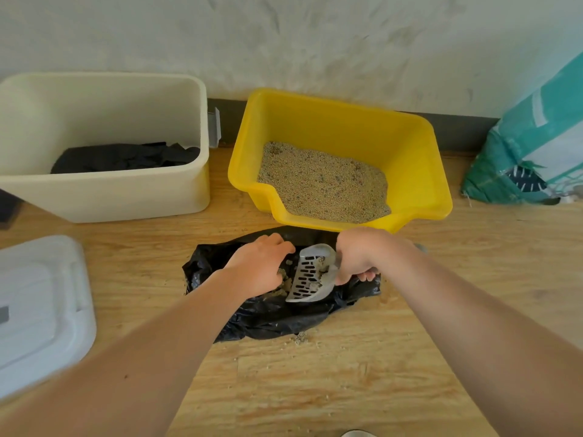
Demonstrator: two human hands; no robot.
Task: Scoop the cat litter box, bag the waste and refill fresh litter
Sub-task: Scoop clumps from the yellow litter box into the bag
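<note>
Stray grains [299, 337] lie on the wood floor [315, 389] by the bag's near edge. Black bag [284, 316] lies crumpled on the floor. Left hand [262, 266] is on the bag, fingers curled together over its edge, tips hidden. Right hand [356, 257] is fisted round the scoop [310, 275] handle. The scoop is tilted over the bag with clumps in it. White lid [41, 304] lies left. Just behind the bag is the yellow box [410, 171] with litter [321, 184] in it. Cream bin [110, 197] far left, teal sack [536, 137] far right, at the wall.
</note>
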